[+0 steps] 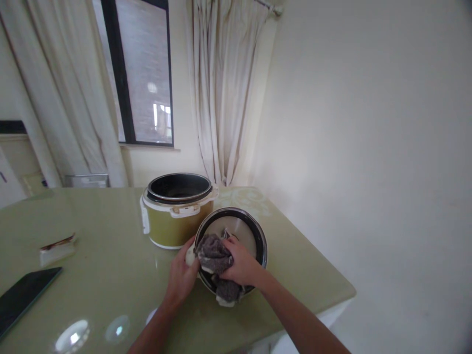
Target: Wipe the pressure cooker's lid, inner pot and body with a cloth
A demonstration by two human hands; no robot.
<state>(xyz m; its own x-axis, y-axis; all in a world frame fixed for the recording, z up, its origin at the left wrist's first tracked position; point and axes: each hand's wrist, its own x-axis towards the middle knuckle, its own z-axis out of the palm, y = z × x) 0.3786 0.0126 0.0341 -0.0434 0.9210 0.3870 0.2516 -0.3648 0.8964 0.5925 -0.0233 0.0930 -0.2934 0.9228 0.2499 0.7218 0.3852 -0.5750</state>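
Note:
A round pot lid (245, 228) with a dark rim is tilted up on the table, its inner side facing me. My left hand (182, 275) grips the lid's left edge. Bunched in my right hand (241, 263) is a dark grey cloth (214, 253), pressed against the inside of the lid, with a loose end hanging over the lower rim. Just behind the lid stands a green and white electric cooker (165, 226), uncovered, its dark inner pot (180, 186) showing at the top.
The glossy green table (110, 236) has its right edge near the white wall. At the left lie a dark flat object (25, 295) and a small pale packet (57, 251). Curtains (224, 98) and a window (145, 73) are behind the table.

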